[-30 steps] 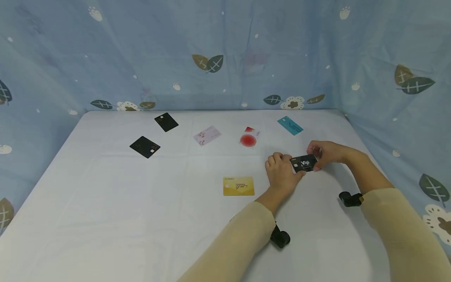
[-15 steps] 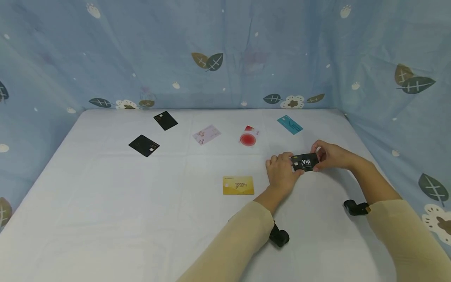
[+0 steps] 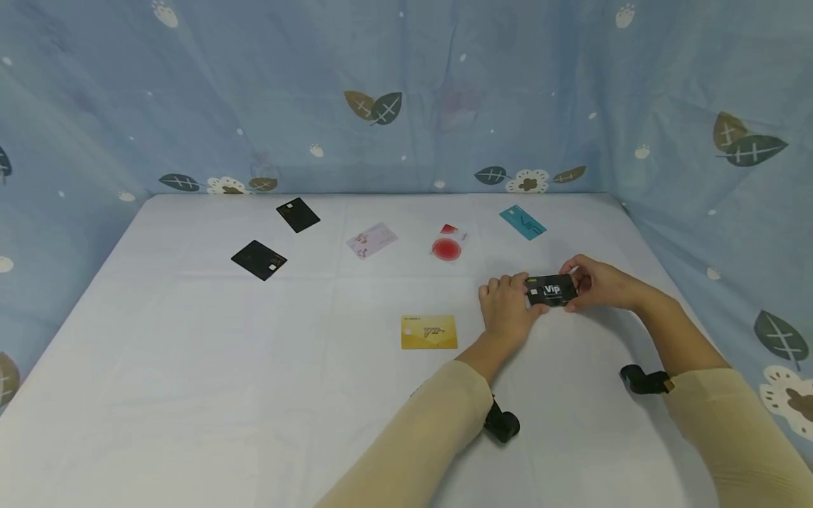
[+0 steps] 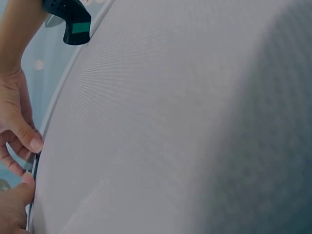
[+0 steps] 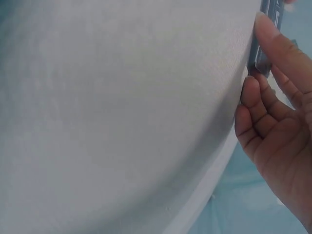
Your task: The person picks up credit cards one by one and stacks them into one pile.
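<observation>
A black card marked "Vip" [image 3: 551, 290] lies between both hands on the right part of the white table. My left hand [image 3: 508, 305] grips its left end, thumb at the near edge and fingers at the far side. At the right end, my right hand [image 3: 600, 284] pinches the card between thumb and fingers. In the right wrist view the black card [image 5: 261, 41] is seen nearly edge-on and looks thick; whether it is one card or a stack, I cannot tell. A yellow card [image 3: 429, 332] lies left of my left forearm.
Along the back of the table [image 3: 209, 367] lie a teal VIP card [image 3: 523, 222], a card with a red circle [image 3: 447, 248] and a pale pink card [image 3: 372, 240]. Two black cards, one nearer [image 3: 259, 260] and one farther [image 3: 298, 214], lie back left. A patterned blue curtain [image 3: 254, 85] hangs behind.
My right hand and forearm have shifted slightly right. The black Vip card has turned a little and now lies straighter; more of its face shows. My left hand has hardly moved.
</observation>
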A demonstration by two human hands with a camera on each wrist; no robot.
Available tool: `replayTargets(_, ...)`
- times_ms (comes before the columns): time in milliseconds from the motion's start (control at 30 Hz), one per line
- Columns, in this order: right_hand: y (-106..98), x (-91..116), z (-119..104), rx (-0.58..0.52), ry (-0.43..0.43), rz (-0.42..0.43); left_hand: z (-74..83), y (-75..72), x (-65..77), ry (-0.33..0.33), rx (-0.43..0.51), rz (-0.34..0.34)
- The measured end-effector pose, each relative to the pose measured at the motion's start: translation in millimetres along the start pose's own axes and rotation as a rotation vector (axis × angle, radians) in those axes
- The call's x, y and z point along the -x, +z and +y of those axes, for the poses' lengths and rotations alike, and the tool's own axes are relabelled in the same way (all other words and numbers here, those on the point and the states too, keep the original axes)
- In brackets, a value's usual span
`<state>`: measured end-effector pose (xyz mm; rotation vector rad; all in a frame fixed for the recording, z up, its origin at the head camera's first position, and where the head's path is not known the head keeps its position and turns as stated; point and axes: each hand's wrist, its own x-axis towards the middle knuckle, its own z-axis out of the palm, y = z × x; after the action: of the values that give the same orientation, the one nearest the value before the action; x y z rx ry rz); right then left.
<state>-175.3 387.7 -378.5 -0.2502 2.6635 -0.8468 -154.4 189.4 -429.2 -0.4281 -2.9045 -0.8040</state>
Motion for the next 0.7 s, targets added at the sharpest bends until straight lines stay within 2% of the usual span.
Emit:
replayTargets(133,0.1,2.1,-1.3,0.003,0.010,0.003,0.8,-1.4,0.5,0.001,-0.021,-0.002)
replayTargets(367,1.9,8.2,1.4,0.092,-0.011,0.060,0.1,-1.2,3.0,0.012,-0.009,-0.009)
replayTargets(700,4.3,17.8,-3.8,0.132,-0.095,0.106,-1.0,-6.9,7.2,0.037,0.054,-0.033)
